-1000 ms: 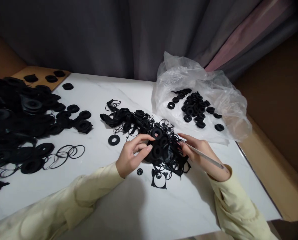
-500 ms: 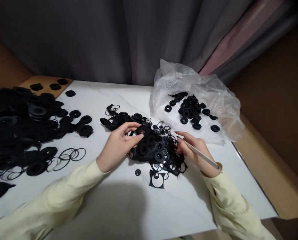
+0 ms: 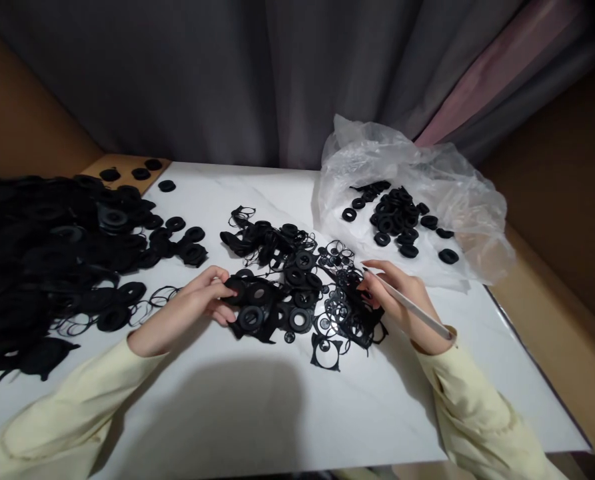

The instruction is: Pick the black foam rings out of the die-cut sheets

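While the left hand (image 3: 188, 305) pinched the black ring sheet (image 3: 254, 306) at nine o'clock of the scrap heap (image 3: 361, 315) and the right hand (image 3: 410, 287) gripped tweezers (image 3: 414, 307), a hasty pull seemed liable to drag adjacent rings (image 3: 300, 329).

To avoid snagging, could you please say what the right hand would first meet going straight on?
The right hand would probably meet the tangle of black rings first, though depth is unclear.

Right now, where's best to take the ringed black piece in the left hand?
Probably pinch the ringed black piece at its near-right corner, from the near side: that corner tapers out over the tabletop, while the left hand holds the left edge.
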`<state>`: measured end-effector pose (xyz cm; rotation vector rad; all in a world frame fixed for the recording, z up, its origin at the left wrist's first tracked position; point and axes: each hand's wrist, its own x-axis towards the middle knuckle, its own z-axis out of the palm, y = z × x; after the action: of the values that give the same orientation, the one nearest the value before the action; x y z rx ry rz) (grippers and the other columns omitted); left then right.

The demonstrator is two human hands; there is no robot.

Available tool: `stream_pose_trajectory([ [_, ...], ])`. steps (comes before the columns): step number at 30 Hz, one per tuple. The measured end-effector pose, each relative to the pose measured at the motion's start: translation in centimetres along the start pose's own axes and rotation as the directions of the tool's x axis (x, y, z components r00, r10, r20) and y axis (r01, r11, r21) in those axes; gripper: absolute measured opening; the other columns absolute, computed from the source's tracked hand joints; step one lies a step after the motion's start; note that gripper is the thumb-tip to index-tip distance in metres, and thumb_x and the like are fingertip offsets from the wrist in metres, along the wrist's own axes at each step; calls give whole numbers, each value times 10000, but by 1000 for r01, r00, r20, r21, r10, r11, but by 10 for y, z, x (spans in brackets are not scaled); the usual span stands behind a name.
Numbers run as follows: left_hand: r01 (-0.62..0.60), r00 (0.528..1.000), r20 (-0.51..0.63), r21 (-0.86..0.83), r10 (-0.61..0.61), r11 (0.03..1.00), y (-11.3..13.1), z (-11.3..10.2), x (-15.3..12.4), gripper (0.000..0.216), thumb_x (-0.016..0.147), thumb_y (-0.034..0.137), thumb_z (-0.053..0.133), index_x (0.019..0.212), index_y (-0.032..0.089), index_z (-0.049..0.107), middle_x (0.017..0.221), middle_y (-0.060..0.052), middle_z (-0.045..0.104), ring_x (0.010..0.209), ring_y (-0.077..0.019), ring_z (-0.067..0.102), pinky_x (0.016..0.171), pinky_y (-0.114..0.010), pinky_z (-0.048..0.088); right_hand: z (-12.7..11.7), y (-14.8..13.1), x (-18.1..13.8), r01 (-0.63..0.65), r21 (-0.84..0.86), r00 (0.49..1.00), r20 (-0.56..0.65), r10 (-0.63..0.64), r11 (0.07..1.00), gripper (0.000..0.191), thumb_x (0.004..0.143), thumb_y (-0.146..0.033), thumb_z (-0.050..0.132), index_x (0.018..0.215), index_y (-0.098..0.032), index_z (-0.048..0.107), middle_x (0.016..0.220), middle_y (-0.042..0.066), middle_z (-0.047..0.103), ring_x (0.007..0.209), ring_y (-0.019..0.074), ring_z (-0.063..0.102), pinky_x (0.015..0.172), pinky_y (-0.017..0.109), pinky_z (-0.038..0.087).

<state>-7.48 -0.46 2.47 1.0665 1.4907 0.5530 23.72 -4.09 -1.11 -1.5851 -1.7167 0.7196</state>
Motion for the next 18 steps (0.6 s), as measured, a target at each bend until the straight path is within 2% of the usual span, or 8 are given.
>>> stream_pose_trajectory([
  [4, -34, 998, -54, -39, 32, 999, -4, -1, 10, 253, 652, 331, 630, 826, 204, 498, 597, 5, 612, 591, -190, 624, 525, -261, 462, 1, 1, 1, 16, -36, 1000, -14, -17, 999, 271, 906, -370, 460, 1114, -214, 540, 730, -10, 698, 508, 111, 593, 572, 219, 464],
  [7, -61, 995, -74, 50, 64, 997, -4, -1, 13, 205, 657, 317, 626, 801, 207, 531, 729, 2, 623, 663, -173, 624, 513, -228, 445, 2, 2, 1, 30, -60, 999, -19, -31, 998, 274, 911, -362, 450, 1123, -212, 536, 728, -8, 695, 498, 111, 589, 568, 222, 460],
  [9, -84, 994, -60, 96, 90, 992, -2, 0, 12, 126, 670, 280, 584, 764, 207, 542, 725, 6, 611, 671, -171, 610, 555, -242, 453, 2, 1, 1, 42, -76, 999, -19, -43, 996, 279, 913, -358, 441, 1131, -210, 532, 724, -6, 694, 502, 118, 593, 568, 228, 458],
  [11, -120, 993, -6, 100, 121, 988, 1, 0, 9, 53, 655, 242, 532, 676, 197, 551, 684, -4, 595, 696, -187, 596, 612, -268, 465, 2, 1, 0, 48, -94, 999, -18, -50, 994, 286, 914, -356, 432, 1135, -206, 533, 720, 0, 693, 509, 128, 600, 570, 238, 458],
  [14, -163, 980, 138, 146, 143, 976, 4, -2, 7, 104, 638, 224, 484, 628, 194, 583, 682, -30, 615, 751, -223, 592, 699, -310, 470, 2, 1, 0, 48, -121, 998, -20, -51, 991, 304, 914, -359, 418, 1134, -189, 539, 717, 18, 695, 521, 149, 617, 567, 257, 463],
  [16, -190, 960, 251, 267, 122, 945, 7, -6, 6, 166, 650, 223, 462, 680, 201, 623, 715, -35, 648, 759, -235, 599, 725, -326, 466, 2, 1, 1, 50, -131, 998, -22, -53, 990, 317, 912, -362, 410, 1135, -178, 539, 719, 30, 697, 547, 165, 636, 575, 268, 472],
  [18, -239, 943, 314, 420, 107, 876, 12, -10, 3, 233, 661, 225, 440, 750, 211, 655, 783, -32, 681, 769, -241, 610, 735, -333, 465, 2, 2, 1, 55, -128, 998, -18, -57, 990, 326, 913, -363, 402, 1142, -171, 535, 718, 36, 696, 577, 178, 653, 584, 274, 483],
])
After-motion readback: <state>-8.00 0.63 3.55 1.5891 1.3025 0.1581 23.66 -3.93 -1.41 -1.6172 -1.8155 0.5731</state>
